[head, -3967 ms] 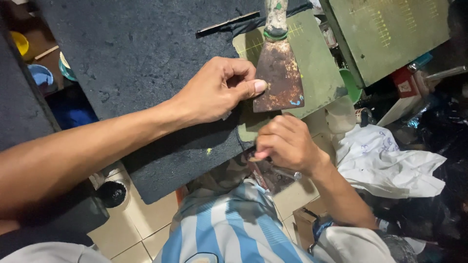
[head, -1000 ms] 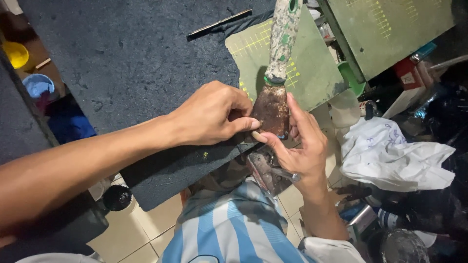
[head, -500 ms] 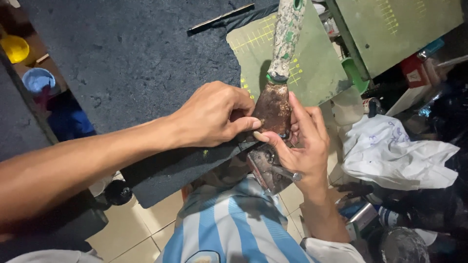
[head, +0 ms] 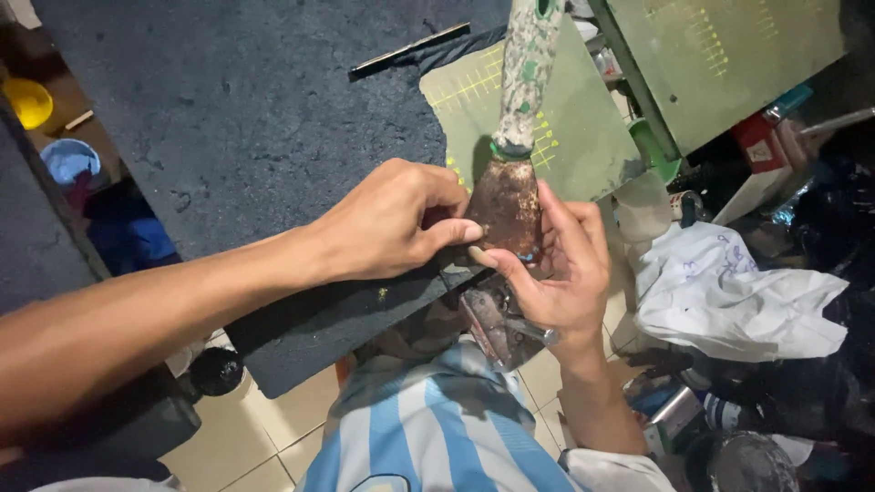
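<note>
A rusty putty knife (head: pixel 507 205) with a paint-stained handle (head: pixel 527 64) lies on a green cutting mat (head: pixel 583 146) at the near edge of a dark worktable (head: pixel 246 109). My left hand (head: pixel 392 223) presses its fingertips on the left side of the blade. On the right side my right hand (head: pixel 561 264) cups the blade with thumb and fingers around its lower edge. What sits between the fingertips is hidden.
A thin dark metal strip (head: pixel 410 47) lies at the back of the table. A green panel (head: pixel 729 55) leans at the right. Crumpled white cloth (head: pixel 729 292), cans and clutter fill the floor at right. A yellow bowl (head: pixel 27 100) and blue container (head: pixel 71 162) sit left.
The putty knife has turned from flat and tilted to upright, handle pointing away. My right hand rose from the table edge to the blade; both hands now close in on it.
</note>
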